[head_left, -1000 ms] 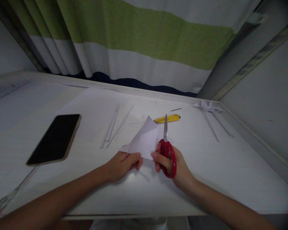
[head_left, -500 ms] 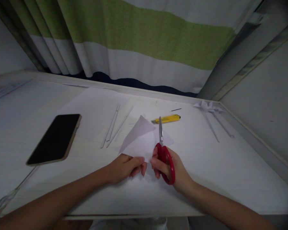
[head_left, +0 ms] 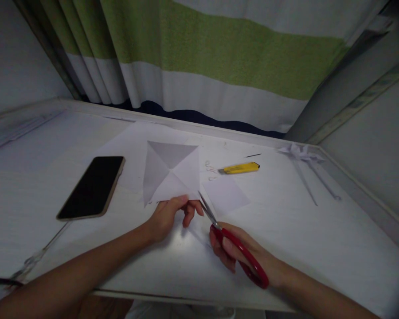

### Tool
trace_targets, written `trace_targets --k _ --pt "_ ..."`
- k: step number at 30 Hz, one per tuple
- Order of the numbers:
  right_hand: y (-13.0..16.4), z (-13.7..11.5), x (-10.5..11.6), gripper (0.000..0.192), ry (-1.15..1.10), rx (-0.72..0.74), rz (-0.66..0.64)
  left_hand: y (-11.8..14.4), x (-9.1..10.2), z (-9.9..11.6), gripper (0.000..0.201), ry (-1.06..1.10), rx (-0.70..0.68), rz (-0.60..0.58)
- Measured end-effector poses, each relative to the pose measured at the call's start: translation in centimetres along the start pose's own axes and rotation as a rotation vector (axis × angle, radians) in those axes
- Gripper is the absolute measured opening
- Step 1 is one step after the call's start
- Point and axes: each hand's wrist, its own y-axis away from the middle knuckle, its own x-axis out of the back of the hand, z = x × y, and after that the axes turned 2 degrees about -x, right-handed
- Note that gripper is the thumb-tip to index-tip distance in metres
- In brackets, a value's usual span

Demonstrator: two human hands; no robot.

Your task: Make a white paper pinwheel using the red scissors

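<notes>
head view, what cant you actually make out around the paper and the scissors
- Scissors: blade tips meet the square paper held by the left hand; open or shut unclear.
- Right hand: fingers hidden in the red handles.
- Paper scraps beside the yellow knife: too small.
- Phone: screen dark.

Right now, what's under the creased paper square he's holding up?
Under the creased paper square lies a larger white sheet on the desk. Whatever is directly behind the square is covered.
</notes>
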Motion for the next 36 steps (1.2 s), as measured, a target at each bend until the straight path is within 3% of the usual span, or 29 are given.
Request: trace_targets --k 11,36 --pt "0.0 0.2 0.1 0.036 -0.065 -0.046 0.036 0.2 -0.4 1.1 0.039 -0.190 0.098 0.006" --pt "-0.2 0.4 0.3 0.032 -0.116 -0.037 0.015 0.6 -0.7 1.1 0.040 -0.240 0.149 -0.077"
